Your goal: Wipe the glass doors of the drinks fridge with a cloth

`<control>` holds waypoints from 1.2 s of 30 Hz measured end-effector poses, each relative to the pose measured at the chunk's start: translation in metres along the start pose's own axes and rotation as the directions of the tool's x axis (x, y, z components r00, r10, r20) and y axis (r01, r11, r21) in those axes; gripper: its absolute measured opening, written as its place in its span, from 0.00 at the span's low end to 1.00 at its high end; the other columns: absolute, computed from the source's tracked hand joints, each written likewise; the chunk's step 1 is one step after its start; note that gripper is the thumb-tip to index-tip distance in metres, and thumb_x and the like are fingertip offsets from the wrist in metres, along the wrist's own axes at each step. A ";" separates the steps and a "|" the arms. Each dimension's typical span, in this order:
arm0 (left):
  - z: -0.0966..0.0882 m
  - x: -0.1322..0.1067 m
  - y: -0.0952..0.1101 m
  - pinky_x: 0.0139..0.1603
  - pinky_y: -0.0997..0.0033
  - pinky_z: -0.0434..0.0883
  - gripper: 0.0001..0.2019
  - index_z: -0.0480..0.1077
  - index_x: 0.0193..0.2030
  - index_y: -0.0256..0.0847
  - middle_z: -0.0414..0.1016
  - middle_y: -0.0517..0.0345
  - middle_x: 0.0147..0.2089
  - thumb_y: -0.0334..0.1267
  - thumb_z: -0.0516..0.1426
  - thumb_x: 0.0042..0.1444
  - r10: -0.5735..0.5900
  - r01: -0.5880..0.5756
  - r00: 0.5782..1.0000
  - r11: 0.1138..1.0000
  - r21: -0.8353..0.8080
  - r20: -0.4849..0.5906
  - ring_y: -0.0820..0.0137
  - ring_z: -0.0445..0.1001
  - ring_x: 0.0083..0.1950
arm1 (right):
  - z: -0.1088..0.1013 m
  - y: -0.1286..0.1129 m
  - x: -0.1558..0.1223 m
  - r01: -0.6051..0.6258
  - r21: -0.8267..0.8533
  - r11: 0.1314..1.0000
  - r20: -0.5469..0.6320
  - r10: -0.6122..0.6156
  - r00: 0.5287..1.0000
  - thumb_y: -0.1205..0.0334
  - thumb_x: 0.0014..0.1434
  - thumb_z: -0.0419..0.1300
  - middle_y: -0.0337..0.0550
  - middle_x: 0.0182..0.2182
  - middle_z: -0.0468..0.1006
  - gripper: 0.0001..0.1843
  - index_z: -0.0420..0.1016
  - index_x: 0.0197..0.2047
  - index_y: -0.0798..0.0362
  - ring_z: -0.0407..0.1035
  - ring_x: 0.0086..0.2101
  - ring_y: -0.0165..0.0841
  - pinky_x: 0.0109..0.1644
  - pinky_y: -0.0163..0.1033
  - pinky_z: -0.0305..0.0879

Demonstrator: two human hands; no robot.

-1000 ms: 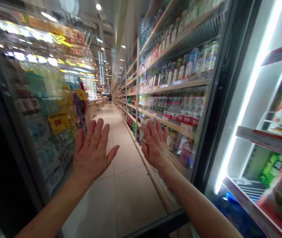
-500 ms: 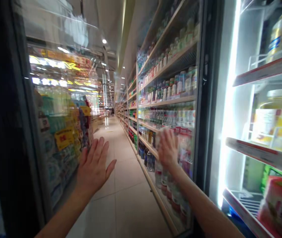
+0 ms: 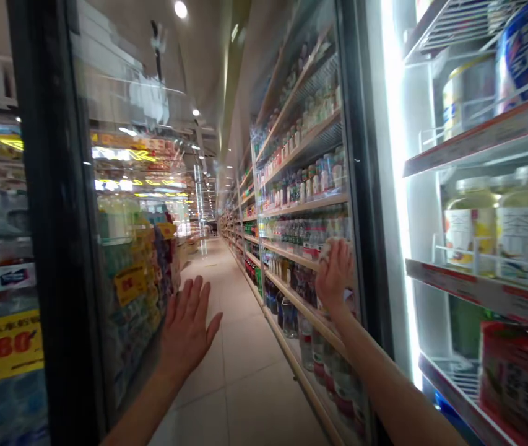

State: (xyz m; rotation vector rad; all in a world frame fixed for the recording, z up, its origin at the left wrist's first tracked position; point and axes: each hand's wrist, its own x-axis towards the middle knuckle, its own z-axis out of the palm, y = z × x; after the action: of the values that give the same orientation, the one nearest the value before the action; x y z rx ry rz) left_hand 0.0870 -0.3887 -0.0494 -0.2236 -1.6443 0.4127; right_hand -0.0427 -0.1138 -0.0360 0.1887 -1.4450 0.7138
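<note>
Left hand (image 3: 187, 328) at lower centre of the frame, open, grip wide, fingers spread, palm turned away, holding nothing visible; it is near the black-framed glass cooler door (image 3: 62, 217) at left, contact not clear; right hand (image 3: 334, 275) at centre right, raised against the glass door (image 3: 303, 155) of a drinks cooler, fingers lightly bent; a blurred whitish patch (image 3: 327, 249) lies at the fingertips; cannot tell whether it is held, so grip state uncertain; behind that glass, bottled drinks (image 3: 305, 232) stand in rows on shelves (image 3: 291, 257); far right, an open cooler (image 3: 431, 248) carries jars (image 3: 470, 232) on wire-fronted shelves; lower left, a yellow price tag (image 3: 4, 347) shows behind glass; tiled floor (image 3: 249, 353) runs between the coolers toward the upper centre of the frame
</note>
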 end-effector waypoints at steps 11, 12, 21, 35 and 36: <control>-0.001 -0.001 0.002 0.67 0.51 0.48 0.35 0.40 0.69 0.37 0.52 0.41 0.67 0.40 0.52 0.58 -0.008 0.008 1.000 1.000 0.007 0.012 0.60 0.46 0.70 | -0.003 0.015 -0.012 0.211 0.008 0.977 0.127 -0.210 0.969 0.63 0.61 0.44 0.49 0.64 0.57 0.31 0.47 0.67 0.49 0.43 0.65 0.40 0.65 0.58 0.42; -0.001 -0.001 0.002 0.67 0.51 0.48 0.36 0.40 0.69 0.36 0.53 0.41 0.67 0.40 0.53 0.58 -0.008 0.008 1.000 1.000 0.003 0.014 0.60 0.46 0.70 | -0.004 0.027 -0.004 0.049 -0.023 0.999 0.074 -0.047 0.996 0.62 0.61 0.43 0.53 0.65 0.54 0.31 0.46 0.68 0.52 0.43 0.65 0.42 0.64 0.60 0.44; -0.001 -0.001 0.004 0.68 0.52 0.46 0.36 0.39 0.69 0.39 0.49 0.44 0.68 0.40 0.53 0.57 -0.024 0.024 1.000 0.999 -0.033 -0.001 0.60 0.46 0.70 | 0.002 -0.027 -0.010 0.482 0.127 0.867 0.190 -0.498 0.846 0.63 0.59 0.47 0.43 0.63 0.60 0.31 0.51 0.66 0.47 0.42 0.65 0.37 0.67 0.51 0.39; -0.002 -0.001 0.004 0.68 0.51 0.47 0.36 0.38 0.69 0.38 0.50 0.43 0.68 0.40 0.53 0.58 -0.028 0.029 0.999 0.999 -0.034 0.023 0.59 0.46 0.70 | 0.008 -0.049 0.005 0.570 0.142 0.809 0.246 -0.587 0.772 0.61 0.60 0.48 0.40 0.62 0.61 0.28 0.56 0.64 0.45 0.41 0.66 0.36 0.68 0.49 0.36; -0.002 -0.001 0.004 0.68 0.52 0.46 0.36 0.38 0.69 0.38 0.50 0.43 0.68 0.40 0.53 0.58 -0.029 0.030 0.999 0.999 -0.027 0.028 0.59 0.46 0.70 | 0.007 -0.045 0.007 0.569 0.136 0.811 0.244 -0.584 0.774 0.61 0.60 0.47 0.40 0.62 0.61 0.28 0.58 0.63 0.45 0.42 0.65 0.36 0.68 0.50 0.35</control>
State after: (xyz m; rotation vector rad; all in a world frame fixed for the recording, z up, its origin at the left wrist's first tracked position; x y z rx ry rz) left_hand 0.0887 -0.3855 -0.0519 -0.2146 -1.6792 0.3720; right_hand -0.0240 -0.1501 -0.0151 0.7709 -1.5174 0.2165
